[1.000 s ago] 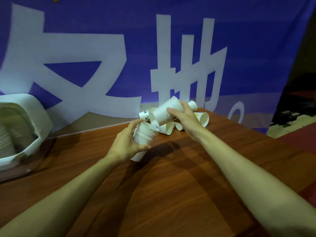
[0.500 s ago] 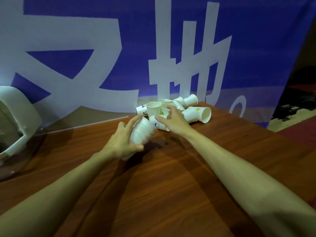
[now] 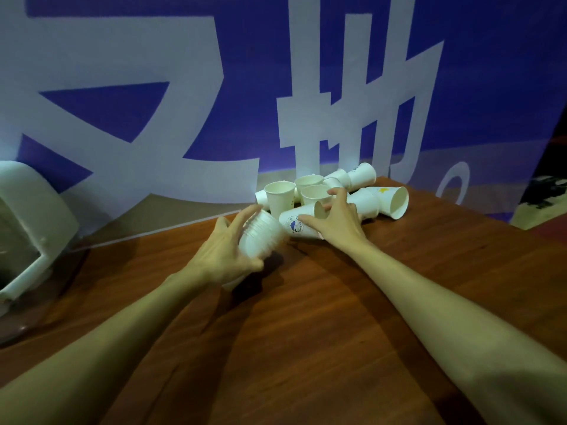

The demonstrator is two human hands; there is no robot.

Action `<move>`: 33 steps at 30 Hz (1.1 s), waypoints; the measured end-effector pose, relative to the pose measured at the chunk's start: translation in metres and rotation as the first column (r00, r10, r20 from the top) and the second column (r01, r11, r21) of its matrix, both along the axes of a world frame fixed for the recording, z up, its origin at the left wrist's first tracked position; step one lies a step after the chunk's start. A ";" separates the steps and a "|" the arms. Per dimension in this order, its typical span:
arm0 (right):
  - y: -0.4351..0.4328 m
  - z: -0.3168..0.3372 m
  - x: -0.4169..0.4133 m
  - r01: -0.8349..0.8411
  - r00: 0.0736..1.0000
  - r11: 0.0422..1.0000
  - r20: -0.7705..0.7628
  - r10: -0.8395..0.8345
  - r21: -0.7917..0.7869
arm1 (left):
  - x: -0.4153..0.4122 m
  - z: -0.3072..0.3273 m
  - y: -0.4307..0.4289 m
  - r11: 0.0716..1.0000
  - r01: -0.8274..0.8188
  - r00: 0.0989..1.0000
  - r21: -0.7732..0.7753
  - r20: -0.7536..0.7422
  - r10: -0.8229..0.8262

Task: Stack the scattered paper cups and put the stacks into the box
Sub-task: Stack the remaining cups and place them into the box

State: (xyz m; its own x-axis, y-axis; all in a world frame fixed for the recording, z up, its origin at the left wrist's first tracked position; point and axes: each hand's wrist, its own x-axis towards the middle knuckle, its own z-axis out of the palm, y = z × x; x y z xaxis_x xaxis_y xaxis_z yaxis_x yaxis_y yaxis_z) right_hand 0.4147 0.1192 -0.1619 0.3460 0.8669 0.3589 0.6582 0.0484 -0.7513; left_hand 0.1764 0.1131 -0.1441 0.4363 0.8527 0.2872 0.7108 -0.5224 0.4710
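- The stack of cups lies tilted in the left hand, just above the table. Its fingers are curled round the ribbed rims and the thumb is underneath.
- The right hand arches over a logo cup lying on its side just right of the stack. The thumb presses its near wall and the spread fingers curve over its open end.
- The loose cups cluster right behind both hands at the table's far edge. Some stand upright and others lie on their sides.
- The white box sits well apart at the far left.
- A blue banner with white characters hangs behind.
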 end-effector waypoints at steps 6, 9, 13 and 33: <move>-0.040 0.051 -0.006 -0.050 0.904 0.984 -0.410 0.118 0.173 | -0.013 0.013 -0.019 0.999 -0.041 0.999 -0.016 -0.032 0.041; -0.057 0.067 -0.023 -0.134 0.896 0.969 -0.394 0.207 0.207 | -0.016 0.024 -0.038 0.999 -0.029 1.000 0.021 -0.010 0.029; -0.070 0.075 -0.055 -0.332 0.917 0.937 -0.194 0.348 0.112 | -0.017 0.031 -0.059 0.999 -0.003 0.999 0.049 0.034 0.001; 0.049 0.026 0.000 0.167 0.921 0.972 0.379 -0.095 -0.163 | -0.011 0.000 0.008 0.995 -0.091 0.926 0.035 0.371 0.071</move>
